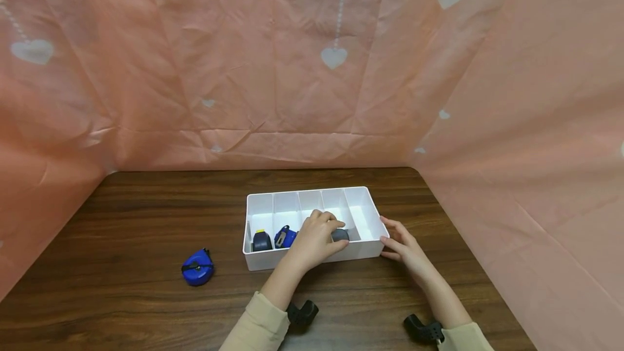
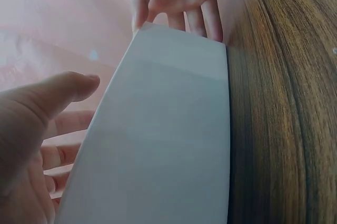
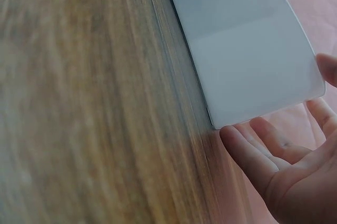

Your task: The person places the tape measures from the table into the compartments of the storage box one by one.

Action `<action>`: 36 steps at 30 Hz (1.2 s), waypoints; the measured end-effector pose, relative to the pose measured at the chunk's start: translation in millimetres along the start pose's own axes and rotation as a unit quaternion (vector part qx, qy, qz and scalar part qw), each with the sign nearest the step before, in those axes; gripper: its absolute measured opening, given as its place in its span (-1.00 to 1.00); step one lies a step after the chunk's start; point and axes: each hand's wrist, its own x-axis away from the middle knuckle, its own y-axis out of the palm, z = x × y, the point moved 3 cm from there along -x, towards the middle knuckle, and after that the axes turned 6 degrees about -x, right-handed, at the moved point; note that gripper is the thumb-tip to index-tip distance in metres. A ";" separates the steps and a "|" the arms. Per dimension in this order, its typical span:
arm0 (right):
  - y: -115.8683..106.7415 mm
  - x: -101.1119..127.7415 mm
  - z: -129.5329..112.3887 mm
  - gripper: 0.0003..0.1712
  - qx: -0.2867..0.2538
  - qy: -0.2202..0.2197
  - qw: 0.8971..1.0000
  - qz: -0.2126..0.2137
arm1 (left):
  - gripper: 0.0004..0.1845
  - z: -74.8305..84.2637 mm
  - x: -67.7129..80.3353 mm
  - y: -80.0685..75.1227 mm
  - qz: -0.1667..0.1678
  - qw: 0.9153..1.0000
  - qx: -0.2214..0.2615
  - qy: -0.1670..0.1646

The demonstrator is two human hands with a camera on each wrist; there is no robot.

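— Pink heart-print cloth (image 1: 312, 69) walls in the wooden table (image 1: 122, 215). What sits on it?

— A white divided tray (image 1: 363, 256), with two tape measures (image 1: 261, 241) in its left compartments and a blue one (image 1: 197, 267) lying well apart, to its left.

— The hands?

— The left hand (image 1: 314, 237) reaches over the near wall, fingers curled round a grey object (image 1: 340, 234). The right hand (image 1: 404, 245) presses straight fingers against the tray's right corner.
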 end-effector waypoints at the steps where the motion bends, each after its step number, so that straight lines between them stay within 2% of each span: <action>1: 0.1 0.2 0.1 -0.35 -0.001 0.000 1.000 0.000 | -0.57 0.3 0.4 -0.4 0.000 1.000 -0.001 0.001; 16: -1.5 0.8 -0.1 -0.34 -0.004 -0.004 1.000 -0.003 | -0.48 -0.3 5.5 -11.3 -0.009 1.000 0.000 0.023; 25: -1.2 -0.3 0.9 -0.35 -0.009 -0.008 1.000 -0.001 | -0.41 -8.2 10.9 -17.9 -0.021 0.999 0.003 0.033; 36: -1.6 0.0 0.5 -0.35 -0.008 -0.003 1.000 0.004 | -0.37 -13.3 21.9 -31.4 -0.010 0.999 -0.011 0.045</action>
